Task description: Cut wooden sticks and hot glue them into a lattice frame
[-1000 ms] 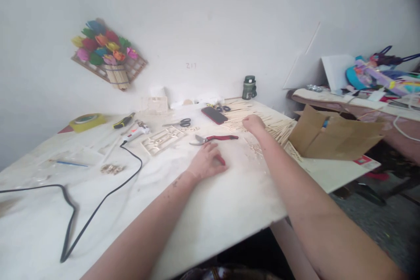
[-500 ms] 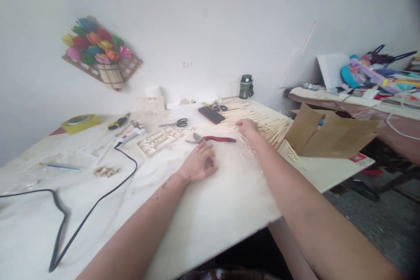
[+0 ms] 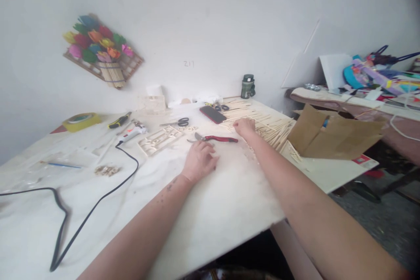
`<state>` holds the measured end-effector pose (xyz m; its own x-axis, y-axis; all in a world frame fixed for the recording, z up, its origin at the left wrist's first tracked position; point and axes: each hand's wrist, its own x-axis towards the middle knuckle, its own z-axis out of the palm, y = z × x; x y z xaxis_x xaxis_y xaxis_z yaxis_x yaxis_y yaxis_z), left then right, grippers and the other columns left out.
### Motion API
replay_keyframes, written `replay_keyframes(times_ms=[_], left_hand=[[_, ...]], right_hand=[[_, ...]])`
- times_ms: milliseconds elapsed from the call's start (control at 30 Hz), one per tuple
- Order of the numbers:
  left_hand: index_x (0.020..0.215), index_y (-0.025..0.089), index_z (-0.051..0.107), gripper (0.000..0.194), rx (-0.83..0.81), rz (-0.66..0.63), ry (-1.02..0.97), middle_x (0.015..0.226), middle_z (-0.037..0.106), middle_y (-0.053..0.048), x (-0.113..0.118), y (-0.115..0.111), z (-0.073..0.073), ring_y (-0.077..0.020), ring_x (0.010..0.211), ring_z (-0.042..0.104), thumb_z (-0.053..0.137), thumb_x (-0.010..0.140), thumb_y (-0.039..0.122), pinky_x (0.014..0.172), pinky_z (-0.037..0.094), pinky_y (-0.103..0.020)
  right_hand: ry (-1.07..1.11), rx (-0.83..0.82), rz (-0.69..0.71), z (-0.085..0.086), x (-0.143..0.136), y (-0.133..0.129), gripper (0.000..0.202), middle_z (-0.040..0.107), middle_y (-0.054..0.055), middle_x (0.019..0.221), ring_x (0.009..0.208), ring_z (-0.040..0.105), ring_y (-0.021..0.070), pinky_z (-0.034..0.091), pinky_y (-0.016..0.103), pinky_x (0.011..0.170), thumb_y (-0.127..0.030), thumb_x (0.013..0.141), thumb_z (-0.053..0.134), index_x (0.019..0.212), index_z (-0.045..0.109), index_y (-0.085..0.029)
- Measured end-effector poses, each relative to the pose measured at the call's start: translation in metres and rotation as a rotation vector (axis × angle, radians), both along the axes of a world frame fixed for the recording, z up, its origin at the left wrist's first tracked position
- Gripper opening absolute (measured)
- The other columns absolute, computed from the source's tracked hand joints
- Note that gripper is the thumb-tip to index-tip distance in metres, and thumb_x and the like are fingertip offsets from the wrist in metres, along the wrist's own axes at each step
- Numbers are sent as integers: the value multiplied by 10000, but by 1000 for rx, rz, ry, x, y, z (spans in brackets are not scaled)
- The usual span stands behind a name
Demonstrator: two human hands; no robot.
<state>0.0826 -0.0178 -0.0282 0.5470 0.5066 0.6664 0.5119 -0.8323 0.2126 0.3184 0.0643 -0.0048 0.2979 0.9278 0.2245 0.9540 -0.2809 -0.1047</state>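
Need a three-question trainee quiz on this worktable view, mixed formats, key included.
1. Multiple choice: which is nearest the left hand?
A) green bottle with a dark lid
B) red-handled metal pruning shears
C) flat yellow tape roll

2. True or false: the dark rectangular phone with red edging lies flat on the white table.

3. Fill in: the ____ hand is nearer the thin pale wooden sticks.

Key: 1. B. 2. True. 3. Right; the right hand is beside them.

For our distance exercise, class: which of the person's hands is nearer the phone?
Right. The right hand is just right of the phone, by the sticks; the left hand is farther, on the near side of the shears.
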Motion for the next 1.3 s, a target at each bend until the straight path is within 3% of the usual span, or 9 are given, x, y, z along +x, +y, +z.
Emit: replay_keyframes(times_ms=[200, 367, 633, 967, 1067, 1167, 1300], left_hand=[[541, 181, 477, 254, 39, 121, 113, 670, 567, -70, 3, -4, 4, -181, 681, 495, 483, 767, 296, 670, 399, -336], [525, 171, 491, 270, 44, 173, 136, 650, 562, -62, 3, -5, 3, -181, 683, 486, 488, 767, 290, 650, 373, -320], [531, 168, 516, 248, 1, 214, 144, 662, 569, -59, 3, -2, 0, -182, 704, 492, 515, 751, 281, 650, 360, -312], [511, 177, 497, 257, -61, 213, 31, 619, 561, -52, 2, 1, -2, -175, 671, 501, 519, 742, 288, 644, 376, -305], [516, 184, 483, 270, -136, 227, -96, 606, 557, -43, 1, 4, -3, -167, 666, 507, 499, 756, 307, 660, 394, -296], [543, 187, 489, 251, -234, 271, -214, 620, 563, -36, -1, 6, -2, -163, 677, 521, 502, 751, 328, 673, 408, -293], [541, 190, 490, 249, -319, 295, -248, 615, 563, -26, -3, 7, -1, -157, 669, 527, 511, 739, 338, 667, 414, -290]], right_hand=[[-19, -45, 11, 0, -5, 0, 250, 672, 76, 918, 924, 565, 210, 295, 351, 840, -235, 751, 479, 875, 696, -234], [-81, -64, 46, -3, -16, 0, 259, 668, 109, 880, 935, 554, 244, 293, 382, 842, -302, 748, 498, 870, 687, -174], [-246, -36, 162, -5, -27, 0, 243, 658, 143, 895, 969, 530, 239, 241, 380, 897, -109, 739, 460, 860, 670, -126], [-226, 7, 153, -5, -22, 0, 268, 666, 158, 869, 881, 587, 239, 334, 358, 826, -135, 765, 429, 887, 667, -112], [-104, 123, 181, -1, -23, -4, 255, 675, 109, 873, 848, 599, 207, 379, 297, 753, -187, 778, 439, 903, 660, -168], [160, 275, 260, 0, -25, -6, 197, 685, 57, 820, 780, 605, 171, 403, 245, 683, -240, 750, 499, 830, 672, -190], [480, 318, 333, -4, -23, -2, 122, 680, 20, 726, 706, 601, 143, 418, 220, 639, -237, 692, 573, 723, 675, -177]])
